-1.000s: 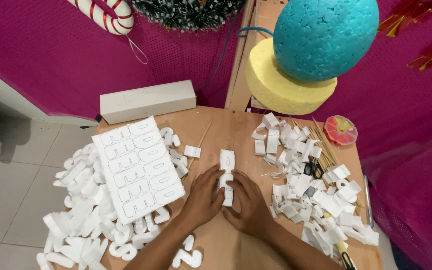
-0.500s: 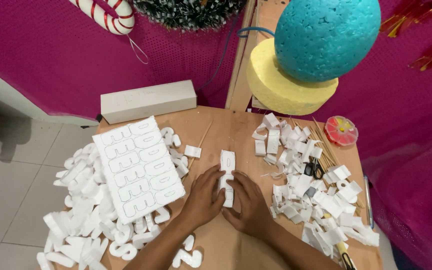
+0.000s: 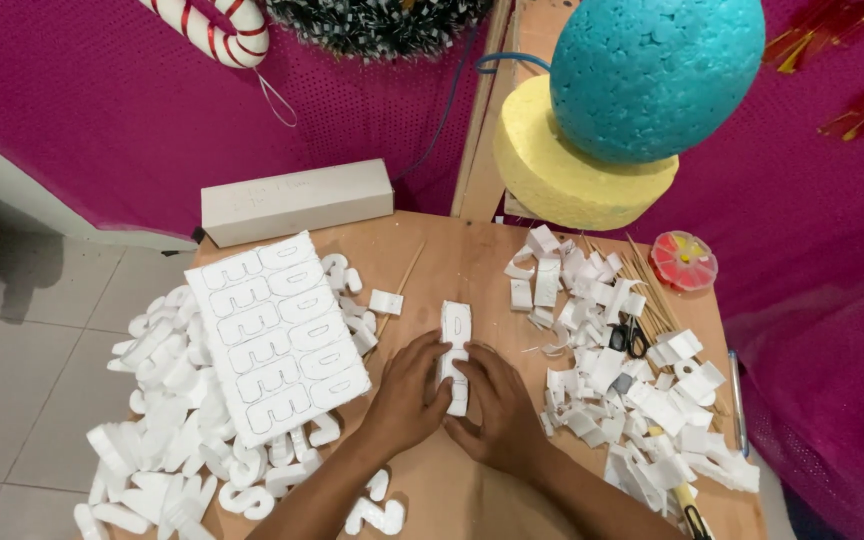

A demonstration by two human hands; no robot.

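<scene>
- Foam strip [image 3: 456, 345]: white, narrow, lying near bench [image 3: 452, 260] centre, long axis running 12 to 6 o'clock, a letter outline cut near its far end.
- Your left hand [image 3: 407, 392] has its grip closed on the strip's near end from the 9 o'clock side, fingers curled against the edge.
- Your right hand [image 3: 492, 405] grasps the same end from 3 o'clock, thumb on top; both hands pinch one spot, probably to brace the foam while a piece is pressed or snapped loose. Cannot tell whether a piece has come free.
- Far end of the strip lies flat on the wood, so the bench carries it and your hands only work the near end.
- Foam sheet [image 3: 277, 335] with rows of outlined letters sits at 9 o'clock, just beside your left hand, tilted, resting on a heap of cut letters [image 3: 167, 420] that spills over the bench edge.
- Scrap pile [image 3: 622, 380] of offcuts at 3 o'clock, near your right hand; scissors [image 3: 630, 338] and wooden skewers [image 3: 647, 285] buried in it.
- Round red container [image 3: 683, 260] at 2 o'clock, long white box [image 3: 297, 200] at 11 o'clock, teal foam ball [image 3: 652, 70] on a yellow foam disc [image 3: 572, 170] hanging over 1 o'clock.
- Small loose foam block [image 3: 385, 302] at 11 o'clock of the strip, apart from it.
- Nothing lies between your hands and the strip; clutter hems both sides.
</scene>
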